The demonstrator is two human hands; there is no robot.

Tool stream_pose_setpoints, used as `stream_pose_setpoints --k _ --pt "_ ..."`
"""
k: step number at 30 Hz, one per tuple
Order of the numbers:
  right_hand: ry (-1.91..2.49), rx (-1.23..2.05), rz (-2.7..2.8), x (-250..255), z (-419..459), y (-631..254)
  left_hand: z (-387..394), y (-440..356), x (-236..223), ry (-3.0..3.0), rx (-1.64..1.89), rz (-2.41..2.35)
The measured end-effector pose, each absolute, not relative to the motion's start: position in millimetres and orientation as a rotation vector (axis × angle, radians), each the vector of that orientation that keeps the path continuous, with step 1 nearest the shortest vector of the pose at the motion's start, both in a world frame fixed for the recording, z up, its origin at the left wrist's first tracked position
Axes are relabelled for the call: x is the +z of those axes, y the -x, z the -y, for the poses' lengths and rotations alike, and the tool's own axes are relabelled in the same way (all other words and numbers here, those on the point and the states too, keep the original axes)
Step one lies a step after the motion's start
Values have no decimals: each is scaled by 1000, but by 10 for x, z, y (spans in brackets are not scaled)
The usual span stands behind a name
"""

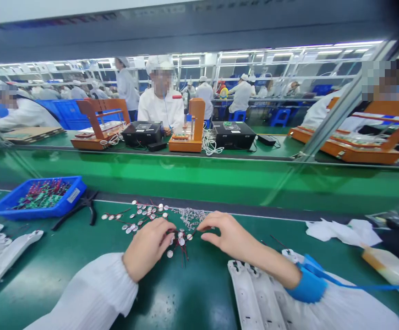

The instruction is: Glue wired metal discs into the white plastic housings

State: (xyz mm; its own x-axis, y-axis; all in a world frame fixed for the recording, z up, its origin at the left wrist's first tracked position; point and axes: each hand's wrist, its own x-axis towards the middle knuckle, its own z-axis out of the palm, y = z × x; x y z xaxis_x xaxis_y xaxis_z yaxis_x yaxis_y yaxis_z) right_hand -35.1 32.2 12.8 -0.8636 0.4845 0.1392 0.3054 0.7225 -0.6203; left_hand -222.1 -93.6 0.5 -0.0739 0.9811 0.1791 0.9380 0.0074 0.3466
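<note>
I'm curling left fingers and right fingers by wired discs, can't tell grip; crossing leads risk snagging.

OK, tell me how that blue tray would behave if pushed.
The blue tray looks like moulded plastic, so should stay stiff. Wide and low, it would probably slide rather than tip, though its heaped small parts may shift.

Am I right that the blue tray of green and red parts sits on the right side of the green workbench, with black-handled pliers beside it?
Not quite: the head view shows the blue tray on the left side of the green workbench. It does hold green and red parts, with the black-handled pliers beside it.
</note>
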Motion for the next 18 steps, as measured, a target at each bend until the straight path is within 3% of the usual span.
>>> stream_pose_setpoints --k 9,18 --pt "919 922 2364 385 -204 -753 193 1907 -143 -1991 210 -2130" --pt "801 795 2339 352 -50 -882 227 1974 -200 -1801 525 -2148"
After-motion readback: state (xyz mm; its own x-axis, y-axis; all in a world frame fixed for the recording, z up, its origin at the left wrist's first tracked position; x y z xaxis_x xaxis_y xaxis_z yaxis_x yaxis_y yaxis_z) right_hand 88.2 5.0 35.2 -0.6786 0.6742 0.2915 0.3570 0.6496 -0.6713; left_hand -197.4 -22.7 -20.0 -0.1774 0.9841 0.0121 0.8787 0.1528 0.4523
